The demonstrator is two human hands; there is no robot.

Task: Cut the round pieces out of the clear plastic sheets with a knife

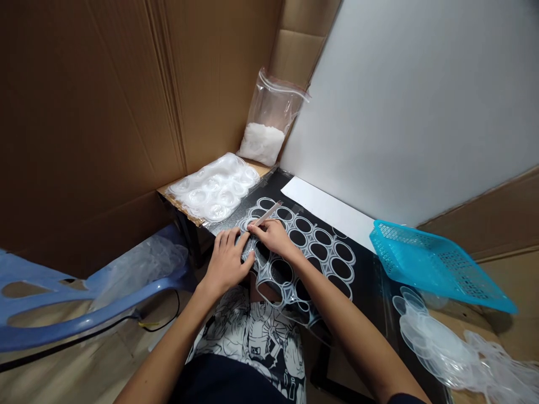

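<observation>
Stacked plastic sheets (225,185) lie untouched. By the left hand (229,259), fingers slightly spread, a ringed sheet (289,292) is steadied on the table (371,280); a pale stick (268,212) is pinched by the right hand (275,238). Some loose discs (438,339) are already piled; what is left cannot be told.

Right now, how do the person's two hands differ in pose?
The left hand lies fairly flat, fingers apart; the right hand curls around a slim pale stick. The left hand points mostly forward, the right hand angles leftward. Both are bare, close together at the left of the plastic sheet.
</observation>
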